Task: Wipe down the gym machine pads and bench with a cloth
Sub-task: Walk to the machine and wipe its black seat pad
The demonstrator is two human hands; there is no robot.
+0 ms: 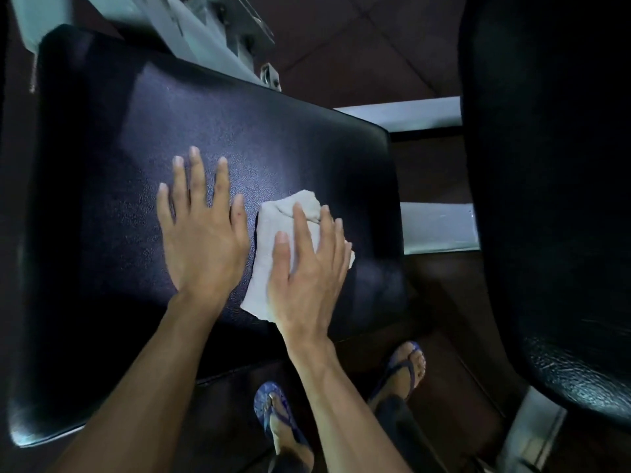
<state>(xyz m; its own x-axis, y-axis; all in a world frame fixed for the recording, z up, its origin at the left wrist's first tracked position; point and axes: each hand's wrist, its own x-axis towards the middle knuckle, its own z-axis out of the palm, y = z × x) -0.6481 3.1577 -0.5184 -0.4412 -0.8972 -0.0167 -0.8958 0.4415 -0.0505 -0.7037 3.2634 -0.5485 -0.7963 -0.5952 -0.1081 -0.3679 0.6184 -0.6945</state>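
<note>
Dark padded tabletop (143,107) under us; right hand (307,268) flat, grip wide, pressing cloth (273,230); left hand (201,233) beside, splayed, empty. Mid-wipe; next sweep outward past cloth.

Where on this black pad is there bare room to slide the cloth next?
Bare patches on the black pad: the far stretch between the left hand and the grey frame, and the strip toward its left edge. Crowded: the near right part, where the right hand presses the cloth flat.
</note>
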